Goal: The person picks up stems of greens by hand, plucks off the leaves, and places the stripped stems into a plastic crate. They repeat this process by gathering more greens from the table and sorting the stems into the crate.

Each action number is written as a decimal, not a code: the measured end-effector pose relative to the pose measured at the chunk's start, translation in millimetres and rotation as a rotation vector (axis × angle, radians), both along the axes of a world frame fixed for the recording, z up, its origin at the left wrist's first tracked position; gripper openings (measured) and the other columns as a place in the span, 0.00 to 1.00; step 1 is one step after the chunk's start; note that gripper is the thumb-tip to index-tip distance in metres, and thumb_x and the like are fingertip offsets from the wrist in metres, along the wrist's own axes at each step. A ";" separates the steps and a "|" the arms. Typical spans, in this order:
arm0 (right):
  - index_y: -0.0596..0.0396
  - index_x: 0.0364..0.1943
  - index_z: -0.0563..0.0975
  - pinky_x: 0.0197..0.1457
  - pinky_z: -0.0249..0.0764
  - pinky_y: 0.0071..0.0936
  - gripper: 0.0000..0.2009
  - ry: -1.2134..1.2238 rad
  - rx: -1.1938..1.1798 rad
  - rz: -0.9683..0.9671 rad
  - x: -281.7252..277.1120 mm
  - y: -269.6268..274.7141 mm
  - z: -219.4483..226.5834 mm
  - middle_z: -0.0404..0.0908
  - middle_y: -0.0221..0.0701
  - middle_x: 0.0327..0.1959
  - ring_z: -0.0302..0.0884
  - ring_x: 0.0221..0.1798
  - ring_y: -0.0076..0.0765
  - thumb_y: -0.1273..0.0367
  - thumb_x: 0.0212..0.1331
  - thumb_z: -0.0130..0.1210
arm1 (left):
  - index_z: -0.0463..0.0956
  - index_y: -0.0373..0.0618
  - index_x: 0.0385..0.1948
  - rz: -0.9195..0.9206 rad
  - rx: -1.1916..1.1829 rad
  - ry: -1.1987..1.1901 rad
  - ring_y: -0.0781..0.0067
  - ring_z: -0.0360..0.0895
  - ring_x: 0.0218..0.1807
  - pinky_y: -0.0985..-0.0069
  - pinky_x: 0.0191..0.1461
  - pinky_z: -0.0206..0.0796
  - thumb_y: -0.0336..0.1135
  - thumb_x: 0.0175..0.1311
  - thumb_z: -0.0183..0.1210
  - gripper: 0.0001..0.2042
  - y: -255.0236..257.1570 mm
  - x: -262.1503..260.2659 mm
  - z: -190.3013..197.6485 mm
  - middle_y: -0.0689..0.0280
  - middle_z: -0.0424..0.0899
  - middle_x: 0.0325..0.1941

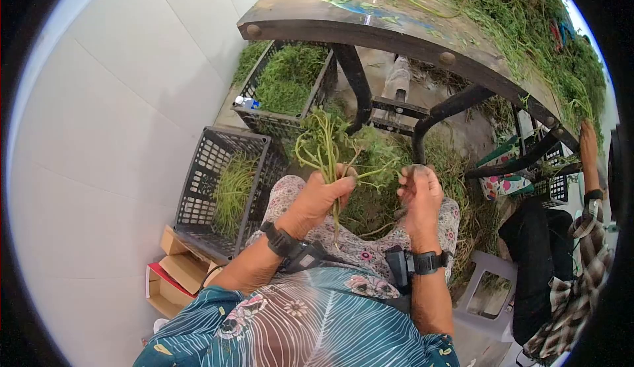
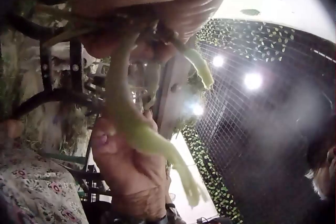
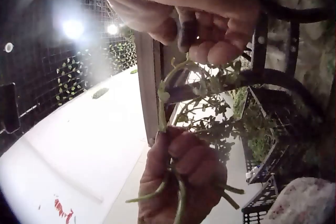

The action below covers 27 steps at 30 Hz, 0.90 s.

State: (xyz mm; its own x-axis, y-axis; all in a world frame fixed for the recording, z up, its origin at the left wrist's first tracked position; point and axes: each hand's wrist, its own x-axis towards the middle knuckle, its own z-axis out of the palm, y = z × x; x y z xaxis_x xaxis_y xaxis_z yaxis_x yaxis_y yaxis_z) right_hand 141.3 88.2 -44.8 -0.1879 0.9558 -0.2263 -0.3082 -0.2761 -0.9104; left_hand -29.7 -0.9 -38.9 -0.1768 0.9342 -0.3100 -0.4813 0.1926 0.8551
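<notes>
My left hand (image 1: 320, 199) grips a small bunch of green leafy stems (image 1: 326, 144) upright over my lap, its thumb lying across them. In the left wrist view, pale cut stem ends (image 2: 137, 134) stick out below that hand. A bent stem (image 3: 163, 95) rises out of the bunch toward my right hand (image 1: 421, 199) in the right wrist view. The right hand is just to the right of the bunch, fingers loosely bent, with nothing visible between them; its fingertips are right by the stem's upper end and small leaves. Dark stains mark the fingertips.
Two black crates (image 1: 221, 189) (image 1: 288, 124) of greens stand at the left by the white wall, with an open cardboard box (image 1: 173, 281) nearby. Ahead is a table edge (image 1: 370, 35) on black legs, heaped with greens (image 1: 528, 17). Another person's hand (image 1: 588, 144) touches the table at right.
</notes>
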 end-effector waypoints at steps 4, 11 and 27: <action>0.60 0.37 0.75 0.36 0.71 0.23 0.09 -0.321 0.314 0.218 0.3 -9.8 16.1 0.78 0.31 0.30 0.74 0.31 0.23 0.68 0.57 0.50 | 0.72 0.42 0.34 0.007 0.018 0.062 0.83 0.67 0.24 0.84 0.27 0.60 0.30 0.55 0.56 0.07 0.7 4.2 0.7 0.74 0.71 0.25; 0.60 0.33 0.76 0.32 0.70 0.28 0.08 -0.596 0.649 0.424 -13.7 -24.0 22.1 0.77 0.42 0.27 0.76 0.27 0.39 0.71 0.50 0.53 | 0.73 0.41 0.33 -0.022 0.067 0.154 0.85 0.66 0.24 0.85 0.28 0.58 0.31 0.55 0.55 0.06 -2.1 6.2 2.8 0.75 0.70 0.24; 0.55 0.36 0.73 0.25 0.65 0.18 0.06 0.030 0.051 0.081 15.1 9.0 -0.2 0.73 0.28 0.28 0.65 0.22 0.19 0.71 0.58 0.46 | 0.71 0.44 0.28 -0.027 0.031 0.158 0.87 0.62 0.18 0.86 0.21 0.52 0.35 0.57 0.54 0.05 0.4 2.1 -1.1 0.76 0.67 0.18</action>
State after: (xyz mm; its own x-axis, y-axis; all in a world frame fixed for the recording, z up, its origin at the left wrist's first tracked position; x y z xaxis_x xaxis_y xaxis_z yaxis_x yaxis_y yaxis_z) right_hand 156.4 97.2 -45.0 -0.2708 0.9473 -0.1710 -0.3145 -0.2550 -0.9144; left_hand -27.6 -0.5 -39.9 -0.1960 0.9478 -0.2514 -0.3354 0.1761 0.9255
